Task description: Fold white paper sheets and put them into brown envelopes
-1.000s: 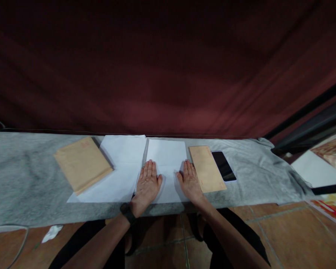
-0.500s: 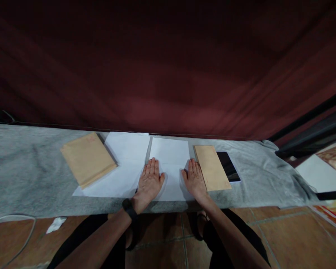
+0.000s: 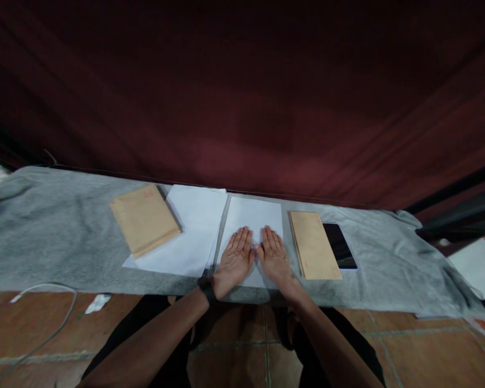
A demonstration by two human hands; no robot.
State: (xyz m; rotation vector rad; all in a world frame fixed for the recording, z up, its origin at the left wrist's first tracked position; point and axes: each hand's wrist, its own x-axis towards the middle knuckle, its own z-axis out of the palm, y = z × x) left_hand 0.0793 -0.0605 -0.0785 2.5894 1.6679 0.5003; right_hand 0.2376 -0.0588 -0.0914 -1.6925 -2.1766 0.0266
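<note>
A white sheet of paper (image 3: pixel 253 213) lies in front of me on the grey cloth. My left hand (image 3: pixel 237 257) rests flat on it, fingers stretched out and holding nothing. Beside it, my right hand (image 3: pixel 274 256) is also flat on the sheet, the two thumbs almost touching. Left of the sheet is a stack of white paper (image 3: pixel 198 215), partly covered by a stack of brown envelopes (image 3: pixel 147 221). To the right of my right hand lies a smaller pile of brown envelopes (image 3: pixel 315 245). The lower part of the sheet is hidden under my hands.
A dark-screened phone or tablet (image 3: pixel 341 247) sits partly under the right envelopes. Grey cloth (image 3: pixel 64 231) covers the narrow table. A dark red curtain (image 3: pixel 242 108) hangs behind it. On the tiled floor are a white cable (image 3: pixel 70 307) and a scrap of paper (image 3: pixel 98 303).
Both hands have moved inward over the sheet, from near its two side edges to close together at its middle. The camera view has turned slightly.
</note>
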